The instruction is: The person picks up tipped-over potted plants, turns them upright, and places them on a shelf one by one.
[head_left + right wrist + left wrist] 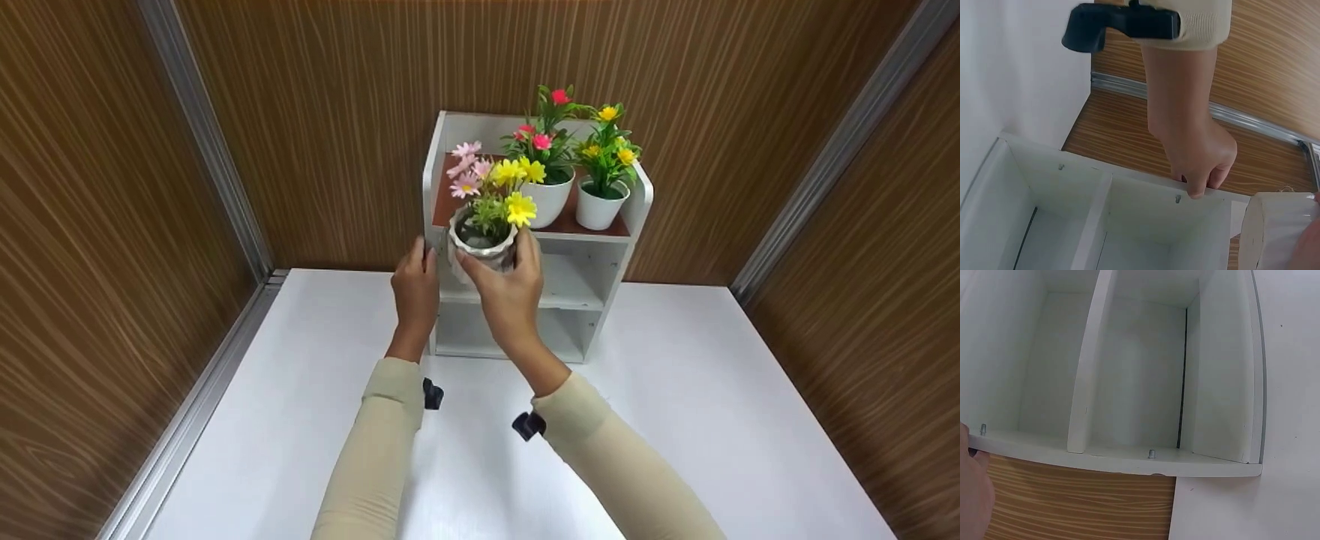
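My right hand (514,296) holds a ridged whitish flowerpot (484,253) with pink and yellow daisies (506,174), thumb and fingers round its sides. In the head view the pot overlaps the left front of the top of a small white shelf (574,281). The right wrist view shows the pot's side and base (1272,225) at the lower right. My left hand (416,292) grips the front edge of the shelf's left side panel, thumb on the inner face, as the right wrist view shows. Only part of that hand (974,495) appears in the left wrist view.
On the shelf's reddish-brown top stand a white pot (549,202) with red flowers and a smaller white pot (600,208) with yellow flowers. Below are two white compartments. The shelf stands on a white table (675,405), with wood-grain panels (315,135) behind and at both sides.
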Demonstrator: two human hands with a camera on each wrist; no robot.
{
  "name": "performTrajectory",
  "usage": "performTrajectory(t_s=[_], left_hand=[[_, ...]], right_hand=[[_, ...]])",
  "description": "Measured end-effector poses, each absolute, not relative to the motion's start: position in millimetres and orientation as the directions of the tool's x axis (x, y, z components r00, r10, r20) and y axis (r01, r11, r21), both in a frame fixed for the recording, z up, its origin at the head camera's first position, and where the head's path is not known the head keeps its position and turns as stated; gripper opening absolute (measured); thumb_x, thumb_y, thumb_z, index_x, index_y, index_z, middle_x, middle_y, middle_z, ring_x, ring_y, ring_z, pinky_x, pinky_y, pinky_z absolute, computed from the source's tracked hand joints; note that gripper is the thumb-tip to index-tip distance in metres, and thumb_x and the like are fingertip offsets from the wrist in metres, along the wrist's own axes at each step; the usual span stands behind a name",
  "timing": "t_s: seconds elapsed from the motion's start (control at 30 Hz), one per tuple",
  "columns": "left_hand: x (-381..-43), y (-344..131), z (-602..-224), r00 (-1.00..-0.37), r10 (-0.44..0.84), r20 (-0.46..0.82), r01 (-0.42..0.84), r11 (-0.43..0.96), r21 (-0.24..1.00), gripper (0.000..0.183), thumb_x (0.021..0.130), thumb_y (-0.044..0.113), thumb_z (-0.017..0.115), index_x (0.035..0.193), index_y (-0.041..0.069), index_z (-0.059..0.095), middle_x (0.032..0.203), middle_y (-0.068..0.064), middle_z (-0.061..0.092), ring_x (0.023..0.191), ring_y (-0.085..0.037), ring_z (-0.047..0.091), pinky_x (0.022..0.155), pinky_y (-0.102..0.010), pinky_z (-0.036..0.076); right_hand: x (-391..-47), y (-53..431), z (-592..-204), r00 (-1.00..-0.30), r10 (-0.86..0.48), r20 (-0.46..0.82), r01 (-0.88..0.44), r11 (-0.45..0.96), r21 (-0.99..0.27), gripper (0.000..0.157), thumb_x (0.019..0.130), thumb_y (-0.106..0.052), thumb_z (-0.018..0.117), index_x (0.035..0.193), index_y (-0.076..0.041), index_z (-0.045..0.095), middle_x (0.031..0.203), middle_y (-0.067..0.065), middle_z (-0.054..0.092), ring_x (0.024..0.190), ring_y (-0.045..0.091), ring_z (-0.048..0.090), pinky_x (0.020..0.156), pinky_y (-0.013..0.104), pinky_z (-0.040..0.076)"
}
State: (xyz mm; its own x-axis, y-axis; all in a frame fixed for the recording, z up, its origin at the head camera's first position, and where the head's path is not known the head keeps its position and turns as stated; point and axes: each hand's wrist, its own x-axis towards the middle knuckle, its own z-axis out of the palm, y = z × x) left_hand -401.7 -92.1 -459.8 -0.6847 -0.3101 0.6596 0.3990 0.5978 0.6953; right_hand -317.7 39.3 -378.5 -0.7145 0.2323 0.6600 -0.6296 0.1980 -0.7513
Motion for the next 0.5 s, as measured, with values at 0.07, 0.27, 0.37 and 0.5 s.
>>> performTrajectory(t_s=[0.07, 0.27, 0.37, 0.5], left_hand=[[-402, -92, -460, -0.683, -0.312, 0.661, 0.399, 0.599, 0.695, 0.037, 0.105, 0.015, 0.055, 0.138, -0.002, 0.058, 0.115, -0.019, 0.070, 0.106, -0.029, 0.069, 0.089, -0.037, 0.059], [-401, -91, -460, -0.695, -0.312, 0.647, 0.400, 0.581, 0.709, 0.038, 0.105, 0.016, 0.055, 0.139, -0.001, 0.057, 0.116, -0.018, 0.070, 0.109, -0.028, 0.068, 0.092, -0.036, 0.058], [-401, -91, -460, -0.702, -0.310, 0.641, 0.398, 0.575, 0.715, 0.039, 0.106, 0.017, 0.054, 0.141, -0.001, 0.056, 0.117, -0.017, 0.069, 0.111, -0.027, 0.068, 0.094, -0.034, 0.057], [-401, -90, -459, -0.705, -0.319, 0.633, 0.402, 0.555, 0.728, 0.039, 0.106, 0.016, 0.054, 0.142, 0.000, 0.055, 0.117, -0.016, 0.069, 0.113, -0.025, 0.067, 0.094, -0.032, 0.057]], right_hand=[[-322, 38, -375, -0.716, 0.239, 0.656, -0.617, 0.223, -0.755, 0.090, 0.076, -0.022, 0.091, 0.150, 0.000, 0.044, 0.146, 0.014, 0.047, 0.137, 0.022, 0.044, 0.116, 0.034, 0.039], [-335, 34, -370, -0.692, 0.266, 0.670, -0.588, 0.330, -0.738, 0.089, 0.074, -0.024, 0.092, 0.147, 0.001, 0.047, 0.143, 0.016, 0.052, 0.132, 0.026, 0.047, 0.114, 0.036, 0.040], [-342, 32, -367, -0.677, 0.280, 0.680, -0.587, 0.353, -0.729, 0.088, 0.073, -0.024, 0.092, 0.146, 0.000, 0.049, 0.142, 0.016, 0.053, 0.131, 0.026, 0.048, 0.113, 0.037, 0.041], [-349, 29, -364, -0.680, 0.287, 0.674, -0.579, 0.354, -0.735, 0.089, 0.074, -0.025, 0.092, 0.147, 0.000, 0.047, 0.144, 0.015, 0.053, 0.133, 0.026, 0.047, 0.114, 0.037, 0.041]])
